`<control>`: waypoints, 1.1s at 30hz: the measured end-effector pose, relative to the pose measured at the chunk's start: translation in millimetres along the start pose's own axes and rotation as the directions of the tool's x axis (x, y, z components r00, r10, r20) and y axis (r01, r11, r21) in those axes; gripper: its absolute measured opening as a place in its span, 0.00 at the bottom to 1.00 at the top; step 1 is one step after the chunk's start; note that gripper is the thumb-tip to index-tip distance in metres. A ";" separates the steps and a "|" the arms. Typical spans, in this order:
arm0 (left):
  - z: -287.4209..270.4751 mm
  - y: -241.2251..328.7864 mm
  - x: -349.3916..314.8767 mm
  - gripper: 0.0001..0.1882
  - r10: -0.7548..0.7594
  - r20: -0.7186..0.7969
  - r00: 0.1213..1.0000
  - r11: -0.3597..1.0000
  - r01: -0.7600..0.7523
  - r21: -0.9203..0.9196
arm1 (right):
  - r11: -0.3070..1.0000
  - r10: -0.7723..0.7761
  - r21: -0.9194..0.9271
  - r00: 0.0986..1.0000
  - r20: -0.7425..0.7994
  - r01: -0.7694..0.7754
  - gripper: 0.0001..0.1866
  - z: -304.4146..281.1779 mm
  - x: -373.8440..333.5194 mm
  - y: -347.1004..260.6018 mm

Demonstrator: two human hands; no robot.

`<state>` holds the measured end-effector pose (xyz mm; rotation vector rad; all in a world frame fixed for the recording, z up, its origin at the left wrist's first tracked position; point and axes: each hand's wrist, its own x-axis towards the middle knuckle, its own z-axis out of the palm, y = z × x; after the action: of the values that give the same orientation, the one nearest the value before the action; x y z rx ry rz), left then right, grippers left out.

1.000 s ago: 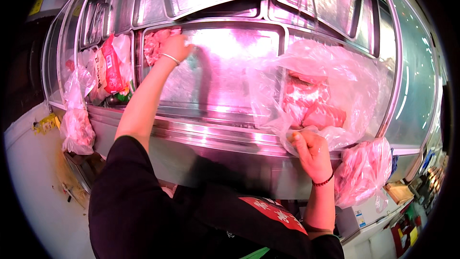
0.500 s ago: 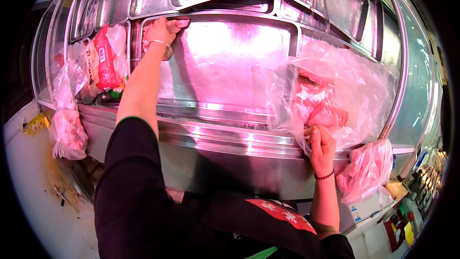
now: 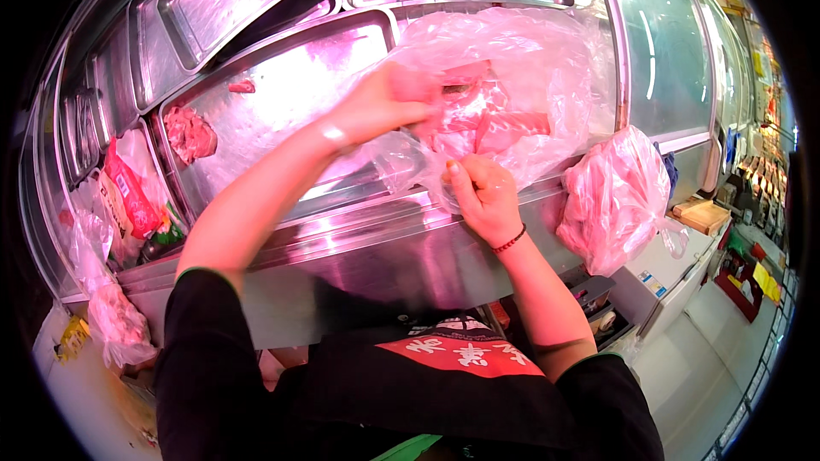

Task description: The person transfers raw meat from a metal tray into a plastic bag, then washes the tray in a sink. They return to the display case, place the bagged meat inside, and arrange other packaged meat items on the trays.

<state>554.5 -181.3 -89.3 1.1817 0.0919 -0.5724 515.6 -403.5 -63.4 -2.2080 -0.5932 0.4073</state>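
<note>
A large clear plastic bag (image 3: 555, 60) lies spread at the right end of a shallow metal tray (image 3: 290, 107), with pieces of raw meat (image 3: 495, 115) inside. My right hand (image 3: 485, 196) pinches the bag's near edge between thumb and fingers. Over the bag's left side, beside the meat, is my left hand (image 3: 397, 98); motion smears its fingers, so whether it grips anything is unclear. At the tray's left end rests a lump of raw meat (image 3: 190, 134), and a small scrap of meat (image 3: 243, 86) lies farther back.
More metal trays (image 3: 248, 0) overlap along the back. Left of the main tray are red and white packages (image 3: 132, 192). Filled plastic bags hang at the counter's front, one on the right (image 3: 617, 201) and one on the left (image 3: 120, 320). A glass panel (image 3: 653, 43) borders the right.
My left hand has left the meat at the tray's left end and swung right to the bag. That lump now lies uncovered. My right hand still holds the bag edge; the view has turned right.
</note>
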 end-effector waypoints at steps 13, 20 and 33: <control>-140.1 -65.6 -29.5 0.06 0.469 -0.739 0.483 0.877 -0.156 0.455 | 1.000 0.013 -0.012 1.000 -0.010 -0.013 0.13 4.1 -0.2 -4.6; -273.6 -142.5 -100.9 0.21 0.487 -0.492 0.722 0.024 0.552 0.833 | 0.994 0.106 0.018 0.994 0.012 -0.106 0.10 5.1 -0.5 -4.8; -328.0 -149.4 -196.8 0.34 0.244 -0.964 0.105 0.406 0.891 0.200 | 0.945 -0.216 -0.195 0.948 0.232 0.263 0.07 56.5 50.4 -103.1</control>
<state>390.0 146.6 -274.0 2.4730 1.5802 -0.1826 502.5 -282.4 -24.5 -2.2825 -1.0579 0.4635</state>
